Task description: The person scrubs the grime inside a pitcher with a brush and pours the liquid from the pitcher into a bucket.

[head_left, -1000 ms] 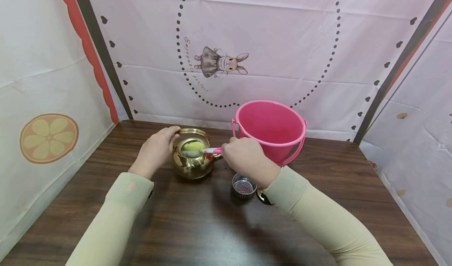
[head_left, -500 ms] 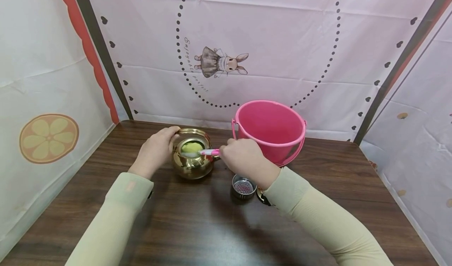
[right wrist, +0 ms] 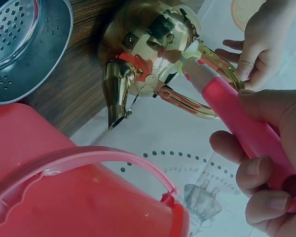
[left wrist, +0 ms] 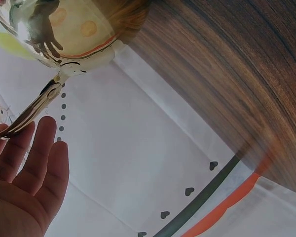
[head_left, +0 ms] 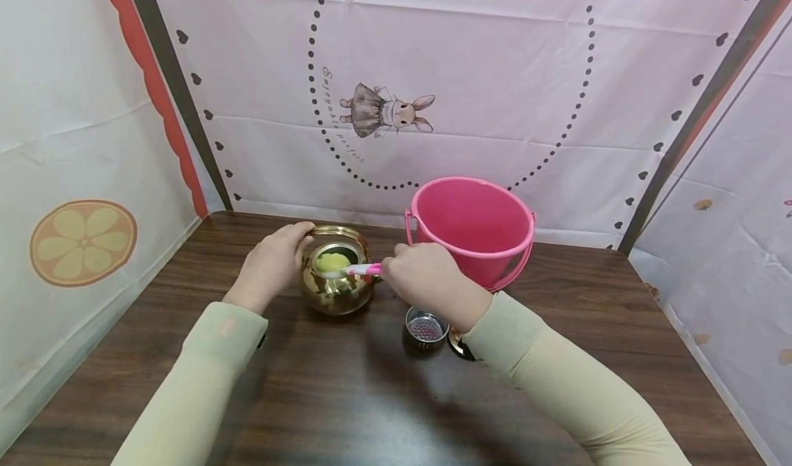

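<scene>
A shiny gold teapot (head_left: 337,300) stands lidless on the brown table. My left hand (head_left: 267,265) pinches its raised handle (left wrist: 35,109) between thumb and fingers; the outer fingers extend beside it in the left wrist view. In my right hand (head_left: 432,277) I grip the pink-and-white handle of a sponge brush (right wrist: 246,126), fingers curled round it. Its yellow-green sponge head (head_left: 333,263) sits in the teapot's mouth, the lower part hidden inside. The spout (right wrist: 116,91) points toward the bucket side.
Behind my right hand is a pink bucket (head_left: 489,268) with its bail hanging down. Nearer me stands a metal strainer cup (head_left: 425,328) with a perforated base. A gold round piece (head_left: 459,346), perhaps the lid, lies partly hidden under my right wrist. Printed cloth (head_left: 495,74) walls surround the table.
My right hand and the brush have shifted slightly left and toward me, and the sponge head shows a little lower in the teapot's mouth. My left hand keeps its hold on the handle.
</scene>
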Demonstrator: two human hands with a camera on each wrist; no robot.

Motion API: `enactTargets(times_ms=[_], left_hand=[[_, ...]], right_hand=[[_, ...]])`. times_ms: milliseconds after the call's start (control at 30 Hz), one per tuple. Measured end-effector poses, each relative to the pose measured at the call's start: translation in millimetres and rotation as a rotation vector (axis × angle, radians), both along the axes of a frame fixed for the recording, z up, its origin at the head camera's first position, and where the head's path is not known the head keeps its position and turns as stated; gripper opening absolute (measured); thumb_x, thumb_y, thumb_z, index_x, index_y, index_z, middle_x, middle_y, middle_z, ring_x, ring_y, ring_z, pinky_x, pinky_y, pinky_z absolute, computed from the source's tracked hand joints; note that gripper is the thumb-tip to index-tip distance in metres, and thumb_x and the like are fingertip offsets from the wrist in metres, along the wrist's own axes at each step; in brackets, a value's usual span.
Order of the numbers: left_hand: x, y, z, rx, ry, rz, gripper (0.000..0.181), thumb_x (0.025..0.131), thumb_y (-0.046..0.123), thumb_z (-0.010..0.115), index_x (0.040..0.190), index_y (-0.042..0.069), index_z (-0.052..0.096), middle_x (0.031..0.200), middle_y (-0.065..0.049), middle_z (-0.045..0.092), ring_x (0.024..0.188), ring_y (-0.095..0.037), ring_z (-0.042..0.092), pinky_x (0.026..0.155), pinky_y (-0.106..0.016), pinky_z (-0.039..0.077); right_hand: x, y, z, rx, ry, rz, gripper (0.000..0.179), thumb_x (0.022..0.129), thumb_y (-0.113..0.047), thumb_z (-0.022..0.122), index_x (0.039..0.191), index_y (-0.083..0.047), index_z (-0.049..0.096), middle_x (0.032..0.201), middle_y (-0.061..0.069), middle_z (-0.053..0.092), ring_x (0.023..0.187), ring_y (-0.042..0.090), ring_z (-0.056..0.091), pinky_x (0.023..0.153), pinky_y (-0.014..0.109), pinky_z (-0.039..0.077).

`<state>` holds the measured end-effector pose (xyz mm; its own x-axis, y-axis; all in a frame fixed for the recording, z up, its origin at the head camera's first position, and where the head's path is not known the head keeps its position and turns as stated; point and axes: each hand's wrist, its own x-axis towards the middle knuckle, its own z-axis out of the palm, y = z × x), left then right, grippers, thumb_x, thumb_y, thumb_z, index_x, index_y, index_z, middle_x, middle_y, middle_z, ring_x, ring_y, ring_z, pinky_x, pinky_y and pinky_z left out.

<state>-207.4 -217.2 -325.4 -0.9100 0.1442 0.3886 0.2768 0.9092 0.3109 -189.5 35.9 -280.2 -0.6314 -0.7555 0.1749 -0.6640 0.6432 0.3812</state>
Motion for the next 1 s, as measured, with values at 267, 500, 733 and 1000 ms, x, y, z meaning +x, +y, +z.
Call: enactTargets(times_ms=[267,500,733,1000], left_hand=[[-2.2,1.3,-1.1,0.002,-0.016,-0.005,0.029,0.101,0.020,0.044,0.126,0.009,0.053,0.120,-0.017,0.061,0.106,-0.040,0.060,0.081,-0.057,0.049],[-0.1,2.4,-1.2,0.001,-0.028,0.001,0.028,0.101,0.021,0.043,0.125,0.009,0.053,0.118,-0.017,0.061,0.105,-0.041,0.060,0.080,-0.058,0.049],[0.4,1.6,0.4,0.001,-0.004,0.005,0.028,0.101,0.020,0.044,0.125,0.008,0.054,0.118,-0.017,0.061,0.104,-0.041,0.060,0.079,-0.058,0.049],[0.3,-0.1,0.4,0.005,-0.003,0.001,0.027,0.101,0.020,0.044,0.123,0.008,0.054,0.117,-0.017,0.062,0.104,-0.041,0.060,0.079,-0.058,0.049]], right_hand=[[2.1,2,2.6,0.019,-0.021,-0.007,0.009,0.089,-0.018,0.062,0.089,-0.019,0.071,0.067,-0.001,0.056,0.060,0.012,0.051,0.045,0.026,0.046],[3.8,3,3.7,0.028,-0.037,-0.008,0.008,0.088,-0.019,0.063,0.089,-0.019,0.071,0.067,-0.001,0.056,0.058,0.012,0.051,0.045,0.026,0.047],[2.0,4,9.3,0.063,-0.047,-0.027,0.008,0.087,-0.019,0.067,0.093,-0.018,0.071,0.070,0.001,0.058,0.060,0.014,0.053,0.048,0.027,0.050],[2.8,3,14.4,0.017,-0.079,-0.072,0.010,0.089,-0.020,0.062,0.089,-0.019,0.072,0.070,0.001,0.059,0.055,0.016,0.053,0.044,0.031,0.048]])
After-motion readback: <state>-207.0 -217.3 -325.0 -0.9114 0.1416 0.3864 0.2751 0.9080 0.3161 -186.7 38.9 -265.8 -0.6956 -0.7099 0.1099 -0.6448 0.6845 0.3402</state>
